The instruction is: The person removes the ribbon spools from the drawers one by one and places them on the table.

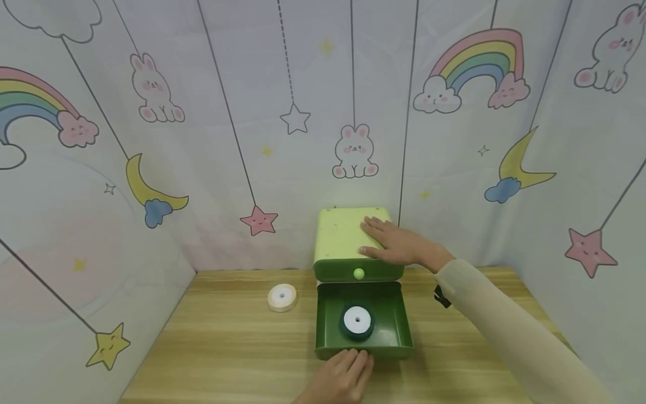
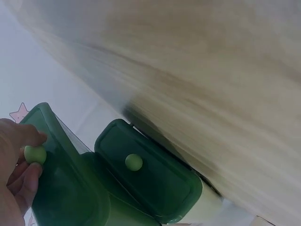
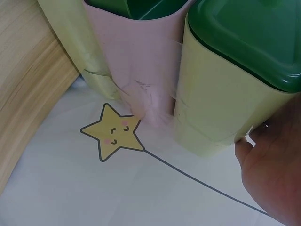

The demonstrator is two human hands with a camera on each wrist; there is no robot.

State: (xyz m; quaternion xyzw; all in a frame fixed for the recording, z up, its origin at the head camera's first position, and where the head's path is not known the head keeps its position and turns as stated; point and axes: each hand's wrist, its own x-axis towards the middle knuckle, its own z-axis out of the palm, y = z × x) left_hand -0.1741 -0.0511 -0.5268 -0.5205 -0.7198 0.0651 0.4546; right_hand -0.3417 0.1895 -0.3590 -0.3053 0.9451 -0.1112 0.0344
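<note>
A small drawer cabinet [image 1: 343, 233] with a light green top stands against the back wall. Its middle drawer [image 1: 388, 314] is pulled out, and a dark-rimmed ribbon spool [image 1: 357, 320] with a white centre lies inside. At the drawer's front is my left hand [image 1: 340, 373]; in the left wrist view its thumb and fingers pinch the round green knob [image 2: 35, 154]. My right hand [image 1: 398, 242] rests on the cabinet's top with fingers spread out. On the table to the left lies a cream ribbon spool [image 1: 282, 297].
The top drawer front [image 1: 328, 271] and the lower drawer front [image 2: 150, 176] are closed, each with a knob. A pink section [image 3: 141, 66] surrounds the pulled-out drawer. The wooden table [image 1: 227, 348] meets a cartoon-printed cloth [image 1: 303, 185]. A black object [image 1: 442, 296] shows beside the right sleeve.
</note>
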